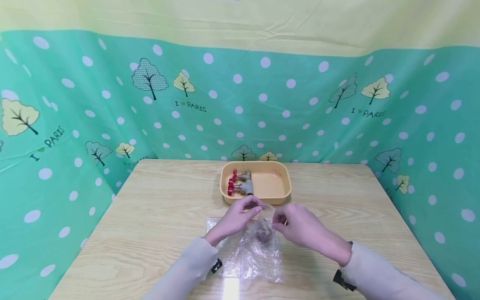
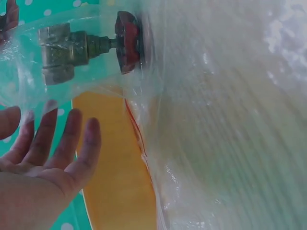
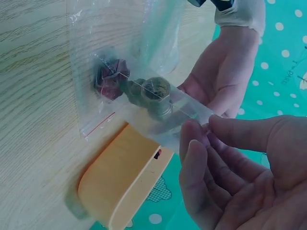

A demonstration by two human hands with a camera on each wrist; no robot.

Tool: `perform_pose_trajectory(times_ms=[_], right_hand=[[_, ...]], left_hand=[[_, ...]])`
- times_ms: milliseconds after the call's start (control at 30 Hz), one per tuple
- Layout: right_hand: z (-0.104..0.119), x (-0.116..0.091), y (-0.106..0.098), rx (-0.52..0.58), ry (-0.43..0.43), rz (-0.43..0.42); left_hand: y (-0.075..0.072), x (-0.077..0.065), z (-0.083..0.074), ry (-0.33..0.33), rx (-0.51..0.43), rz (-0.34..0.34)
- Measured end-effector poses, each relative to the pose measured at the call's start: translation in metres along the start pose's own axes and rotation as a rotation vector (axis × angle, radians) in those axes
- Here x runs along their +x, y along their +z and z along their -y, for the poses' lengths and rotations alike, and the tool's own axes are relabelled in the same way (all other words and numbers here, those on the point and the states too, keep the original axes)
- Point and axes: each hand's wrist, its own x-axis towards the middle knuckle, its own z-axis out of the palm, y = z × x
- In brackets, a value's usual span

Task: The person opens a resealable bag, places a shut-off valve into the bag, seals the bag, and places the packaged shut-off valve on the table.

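Observation:
A small clear plastic bag (image 3: 144, 127) hangs between my hands, with a metal valve (image 3: 157, 93) inside it. The valve has a dark red handwheel (image 2: 127, 43), seen through the film. My right hand (image 1: 300, 225) pinches one edge of the bag's mouth between thumb and fingertips. On the other side, my left hand (image 1: 238, 216) holds the opposite edge near thumb and index finger. The remaining left fingers (image 2: 91, 148) spread loosely below the valve. Flat clear plastic bags (image 1: 240, 260) lie on the table beneath.
A pale orange plastic tray (image 1: 286, 187) stands just beyond my hands. At its left side lie valves with red handwheels (image 1: 231, 187). The wood-grain table (image 1: 157, 216) ends at a green dotted curtain (image 1: 262, 100) at the back and sides.

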Motion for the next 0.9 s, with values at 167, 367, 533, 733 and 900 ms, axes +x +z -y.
perform_pose_trajectory(times_ms=[167,367,533,733,900], right_hand=[[-0.004,0.0,-0.005,0.016,-0.005,0.0],[-0.011,0.0,-0.011,0.029,-0.032,0.011],[-0.015,0.0,-0.016,0.046,-0.055,0.019],[-0.02,0.0,-0.018,0.058,-0.061,0.015],[-0.024,0.002,-0.018,0.069,-0.059,0.004]], left_hand=[[-0.002,-0.004,0.001,-0.014,-0.04,-0.045],[-0.002,-0.011,-0.003,-0.03,-0.064,-0.071],[-0.001,-0.02,-0.009,-0.035,-0.057,-0.087],[0.0,-0.027,-0.014,-0.036,-0.03,-0.103],[0.001,-0.032,-0.016,-0.049,-0.054,-0.11]])
